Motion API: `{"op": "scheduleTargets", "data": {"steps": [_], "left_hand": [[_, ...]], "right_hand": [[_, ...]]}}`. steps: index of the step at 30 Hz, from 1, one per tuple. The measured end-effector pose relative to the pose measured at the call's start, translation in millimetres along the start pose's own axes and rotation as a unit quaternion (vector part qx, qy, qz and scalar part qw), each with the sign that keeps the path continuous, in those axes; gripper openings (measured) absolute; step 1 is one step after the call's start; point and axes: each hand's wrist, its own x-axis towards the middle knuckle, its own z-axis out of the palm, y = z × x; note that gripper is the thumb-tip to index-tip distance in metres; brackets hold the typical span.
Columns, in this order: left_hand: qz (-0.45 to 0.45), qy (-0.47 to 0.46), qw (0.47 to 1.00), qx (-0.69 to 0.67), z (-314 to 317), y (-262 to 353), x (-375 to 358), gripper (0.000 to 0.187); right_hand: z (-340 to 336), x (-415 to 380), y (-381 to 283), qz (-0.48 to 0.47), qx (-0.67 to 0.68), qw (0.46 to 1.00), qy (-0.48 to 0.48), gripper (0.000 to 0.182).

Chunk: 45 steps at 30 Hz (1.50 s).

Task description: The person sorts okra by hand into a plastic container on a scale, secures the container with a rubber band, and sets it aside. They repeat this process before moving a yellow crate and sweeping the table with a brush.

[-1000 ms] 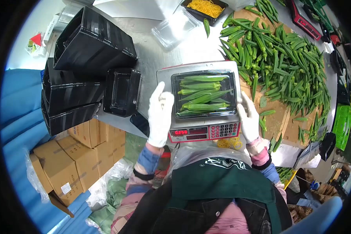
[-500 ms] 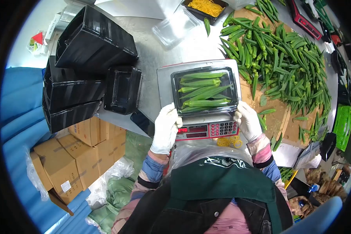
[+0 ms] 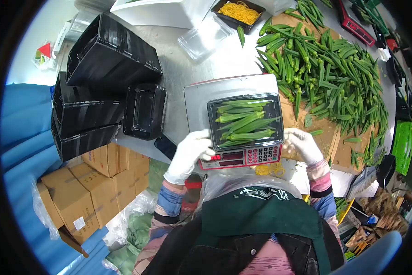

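A black plastic tray of okra pods under a clear lid rests on the steel plate of a scale, overhanging toward its keypad. My left hand, in a white glove, is just left of the tray's near corner, fingers loosely bent and apart, by the red-lit display. On the other side my right hand, also gloved, hovers by the tray's right edge with thumb and fingers parted. Neither hand appears to grip the tray.
Stacks of black trays and a single tray stand at left. Loose okra is heaped on cardboard at right. Behind are a clear lid and a box of yellow bands. Cartons sit lower left.
The okra tray has shifted toward me and slightly right on the scale. My hands, which were at its near corners, have come away to either side.
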Motion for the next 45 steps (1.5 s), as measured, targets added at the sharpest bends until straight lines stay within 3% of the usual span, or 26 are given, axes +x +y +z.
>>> {"op": "scheduleTargets", "data": {"steps": [3, 5, 7, 8, 9, 10, 11, 12, 13, 14, 17, 19, 22, 25, 26, 29, 32, 33, 34, 35, 38, 39, 40, 41, 43, 45], "left_hand": [[0.077, 0.092, 0.993, -0.015, 1.3, 20.9, 25.3, 0.043], [0.069, 0.047, 0.994, -0.073, 2.3, 27.2, 45.4, 0.034], [0.018, -0.045, 0.99, -0.136, -8.2, 26.7, 81.7, 0.03], [0.04, -0.03, 0.992, -0.117, -8.4, 22.9, 86.3, 0.028], [0.189, 0.007, 0.981, 0.052, 12.0, 28.2, 78.3, 0.028], [0.332, -0.011, 0.895, 0.298, 2.6, 23.4, 85.4, 0.027], [0.366, -0.009, 0.825, 0.431, 4.6, 32.5, 74.5, 0.027], [0.212, -0.06, 0.972, 0.084, 7.9, 30.5, 67.9, 0.028], [0.154, -0.078, 0.984, 0.037, 3.7, 33.7, 64.4, 0.029], [0.035, -0.087, 0.985, -0.147, 6.9, 38.9, 58.9, 0.029], [0.182, -0.121, 0.968, 0.125, 53.7, 54.5, 16.3, 0.024], [-0.034, -0.148, 0.981, -0.123, 54.0, 54.4, 10.5, 0.021], [0.009, -0.214, 0.976, -0.03, 63.8, 52.6, 6.4, 0.03], [-0.159, -0.175, 0.971, 0.021, 119.4, 87.3, -6.8, 0.033], [-0.171, -0.228, 0.954, 0.093, 113.2, 84.1, 0.7, 0.036], [-0.087, -0.375, 0.882, 0.272, 108.6, 77.0, -3.3, 0.051], [-0.139, -0.305, 0.896, 0.292, 105.0, 62.9, -0.6, 0.055], [-0.126, -0.292, 0.91, 0.266, 101.5, 65.4, -7.1, 0.049], [-0.112, -0.279, 0.923, 0.239, 97.6, 67.8, -13.7, 0.044], [-0.091, -0.241, 0.946, 0.198, 81.6, 64.6, -15.5, 0.04], [0.05, -0.074, 0.996, -0.007, 26.4, 38.3, -12.1, 0.037], [0.022, -0.134, 0.983, -0.127, 17.7, 41.2, -11.1, 0.037], [-0.019, -0.187, 0.952, -0.241, 9.2, 44.0, -9.9, 0.036], [-0.014, -0.117, 0.926, -0.359, -10.9, 34.3, 2.8, 0.038], [0.019, -0.104, 0.953, -0.284, 19.6, 39.4, -13.3, 0.039], [-0.008, -0.089, 0.954, -0.287, 17.0, 30.6, -8.6, 0.04]], "right_hand": [[-3.4, 26.8, -12.0, -0.059, -0.044, 0.992, 0.105, 0.034], [27.1, 34.8, -49.4, -0.086, 0.045, 0.988, 0.124, 0.03], [11.9, 78.3, -29.9, -0.181, 0.0, 0.983, 0.036, 0.032], [16.6, 79.5, -35.1, -0.142, 0.002, 0.988, 0.051, 0.029], [25.7, 78.2, -39.1, -0.103, 0.007, 0.992, 0.066, 0.028], [24.0, 80.8, -38.8, -0.097, 0.009, 0.994, 0.048, 0.029], [22.5, 79.2, -38.4, -0.087, 0.014, 0.996, 0.031, 0.029], [29.2, 66.7, -42.5, -0.077, 0.122, 0.989, 0.012, 0.028], [35.2, 56.3, -46.5, -0.071, 0.229, 0.971, -0.008, 0.027], [34.1, 50.6, -46.5, -0.083, 0.225, 0.971, -0.017, 0.026], [19.7, 37.9, -33.1, -0.116, 0.17, 0.978, -0.042, 0.025], [14.9, 10.4, -39.7, -0.139, 0.166, 0.975, -0.047, 0.027], [9.0, -10.1, -35.7, -0.166, 0.099, 0.981, -0.034, 0.028], [18.6, -15.3, -27.9, -0.211, 0.049, 0.976, -0.019, 0.03], [22.0, -28.3, -37.2, -0.157, 0.074, 0.983, -0.053, 0.032], [37.5, -36.8, -42.7, -0.169, -0.04, 0.985, -0.01, 0.037], [32.3, -42.1, -13.7, -0.188, 0.079, 0.979, 0.029, 0.039], [23.4, -42.5, 5.2, -0.215, 0.12, 0.967, 0.068, 0.039], [-0.3, -36.8, 29.6, -0.238, -0.036, 0.956, 0.168, 0.037], [-11.6, -50.3, 38.8, -0.225, -0.07, 0.927, 0.291, 0.032], [-53.9, -93.8, 79.5, -0.085, -0.088, 0.885, 0.448, 0.023], [-63.9, -91.7, 112.5, -0.11, -0.216, 0.821, 0.517, 0.019], [-66.2, -98.1, 127.5, -0.093, -0.269, 0.814, 0.506, 0.018], [-60.9, -98.7, 142.6, -0.07, -0.232, 0.84, 0.486, 0.018], [-49.2, -94.9, 157.2, -0.098, -0.355, 0.821, 0.436, 0.019], [-35.8, -74.1, 171.2, -0.17, -0.344, 0.836, 0.393, 0.018]]}}
